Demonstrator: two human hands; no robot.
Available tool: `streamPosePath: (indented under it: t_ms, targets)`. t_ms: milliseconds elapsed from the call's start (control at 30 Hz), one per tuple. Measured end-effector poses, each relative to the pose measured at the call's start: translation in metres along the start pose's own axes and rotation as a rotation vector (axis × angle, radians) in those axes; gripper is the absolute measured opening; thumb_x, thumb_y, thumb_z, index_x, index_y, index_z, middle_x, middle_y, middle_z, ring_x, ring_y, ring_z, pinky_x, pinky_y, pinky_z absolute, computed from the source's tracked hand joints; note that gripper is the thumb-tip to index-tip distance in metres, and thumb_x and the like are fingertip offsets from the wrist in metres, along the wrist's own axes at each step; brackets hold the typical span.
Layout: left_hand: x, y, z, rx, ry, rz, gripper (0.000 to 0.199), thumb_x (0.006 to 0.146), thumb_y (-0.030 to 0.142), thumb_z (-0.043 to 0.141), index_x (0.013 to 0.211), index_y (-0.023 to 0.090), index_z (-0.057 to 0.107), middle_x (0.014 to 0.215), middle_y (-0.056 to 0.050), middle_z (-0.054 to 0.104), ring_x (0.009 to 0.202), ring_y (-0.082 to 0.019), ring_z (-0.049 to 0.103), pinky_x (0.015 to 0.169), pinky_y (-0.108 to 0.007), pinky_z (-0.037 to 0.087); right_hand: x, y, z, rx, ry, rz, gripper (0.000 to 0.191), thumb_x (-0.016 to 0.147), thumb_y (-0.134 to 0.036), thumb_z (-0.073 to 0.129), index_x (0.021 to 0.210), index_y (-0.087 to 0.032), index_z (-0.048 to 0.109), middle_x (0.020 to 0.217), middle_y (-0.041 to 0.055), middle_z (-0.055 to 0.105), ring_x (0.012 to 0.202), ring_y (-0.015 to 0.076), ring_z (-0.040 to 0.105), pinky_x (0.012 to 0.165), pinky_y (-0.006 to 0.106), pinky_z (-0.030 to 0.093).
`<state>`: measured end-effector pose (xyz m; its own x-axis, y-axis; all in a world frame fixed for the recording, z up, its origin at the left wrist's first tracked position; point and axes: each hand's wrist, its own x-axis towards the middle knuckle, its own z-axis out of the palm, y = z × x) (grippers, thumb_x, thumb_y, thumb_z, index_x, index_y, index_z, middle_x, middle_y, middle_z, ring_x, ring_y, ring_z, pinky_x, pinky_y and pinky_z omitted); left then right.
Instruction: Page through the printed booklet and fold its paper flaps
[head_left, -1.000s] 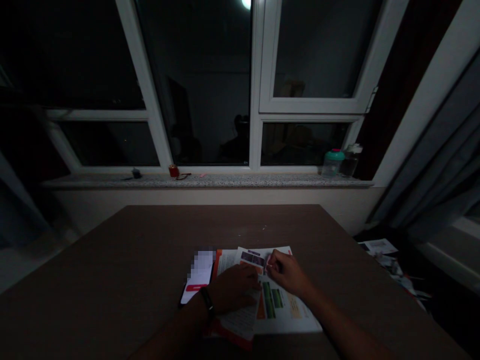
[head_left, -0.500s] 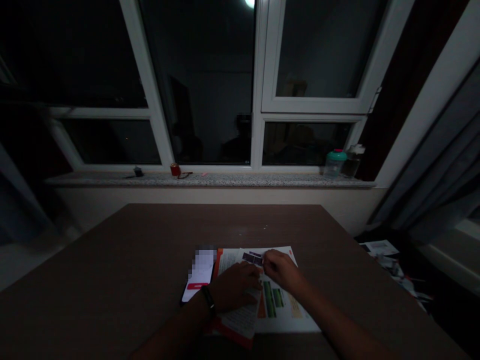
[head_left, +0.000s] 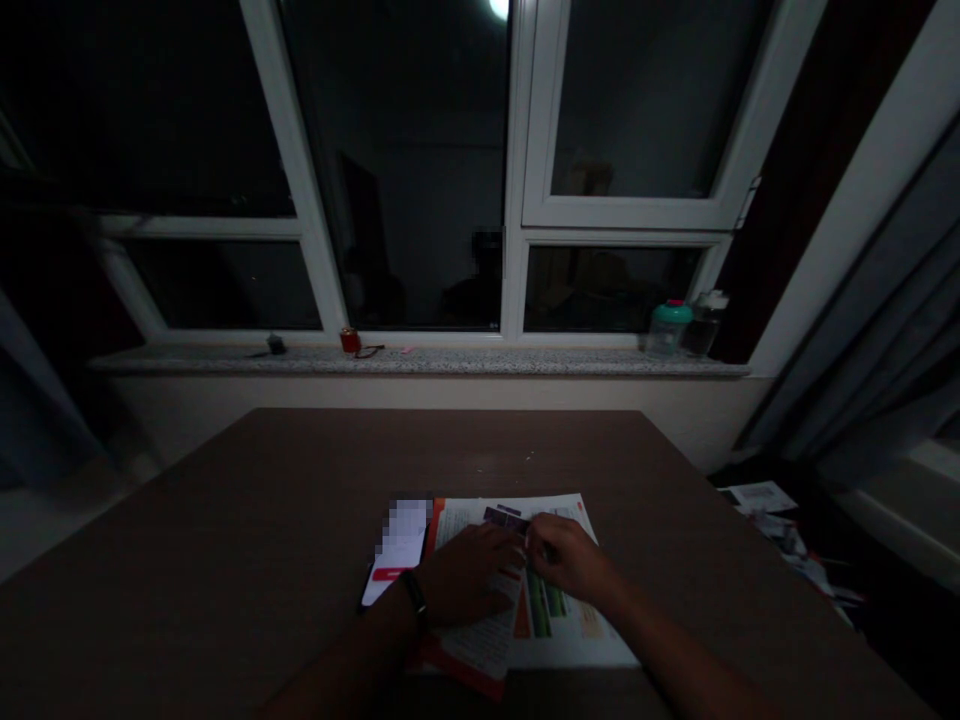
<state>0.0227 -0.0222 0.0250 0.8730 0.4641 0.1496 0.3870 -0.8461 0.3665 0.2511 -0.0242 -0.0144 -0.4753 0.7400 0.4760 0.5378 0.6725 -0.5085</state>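
An open magazine or booklet [head_left: 577,640] with orange edges and green pictures lies on the brown table. My left hand [head_left: 469,575], with a dark band at its wrist, rests flat over the left page, fingers stretched toward the middle. Close beside its fingertips, my right hand [head_left: 562,555] is curled in a pinch over the right page; what its fingers grip, if anything, is too small and dark to make out. The near corner of the left page sits askew. A lit phone [head_left: 397,545] lies just left of the booklet.
The brown table [head_left: 262,520] reaches to the wall under a window. On the stone sill [head_left: 465,362] stand a red jar [head_left: 350,340], a small dark bottle [head_left: 276,344] and a teal-lidded container [head_left: 667,330] beside a clear bottle [head_left: 705,325]. Papers [head_left: 763,497] lie right of the table.
My right hand has moved slightly down toward me, its fingers now nearer the left fingertips. My left hand has stayed nearly in place.
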Motion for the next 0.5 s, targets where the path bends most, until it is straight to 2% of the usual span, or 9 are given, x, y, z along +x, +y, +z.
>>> streamPosePath:
  t_ms: [100,300,500]
  targets:
    - [-0.001,-0.001,0.001,-0.010,0.012,0.010,0.053,0.076,0.023,0.075,0.123,0.026,0.052,0.137,-0.006,0.050,0.122,-0.029,0.047,0.103,-0.044,0.037,0.004,0.002,0.002,-0.009,0.010,-0.001,0.018,0.074,-0.003,0.050,0.071,-0.021,0.048,0.072,-0.0019,0.052,0.071,0.0142,0.053,0.065,0.022,0.036]
    - [-0.002,-0.006,0.005,-0.018,0.007,-0.017,0.050,0.076,0.025,0.076,0.122,0.026,0.056,0.140,-0.006,0.048,0.127,-0.030,0.043,0.105,-0.045,0.035,0.015,0.012,0.006,-0.124,0.098,0.153,0.017,0.078,-0.004,0.047,0.070,-0.020,0.047,0.072,-0.0004,0.055,0.071,0.0153,0.053,0.064,0.023,0.035]
    - [-0.003,-0.006,0.006,-0.014,0.030,-0.001,0.065,0.077,0.027,0.074,0.135,0.026,0.045,0.142,-0.008,0.046,0.130,-0.029,0.040,0.109,-0.046,0.031,0.010,0.009,0.001,-0.108,0.169,0.233,0.012,0.084,-0.013,0.048,0.075,-0.020,0.049,0.074,0.0004,0.059,0.069,0.0153,0.055,0.064,0.024,0.036]
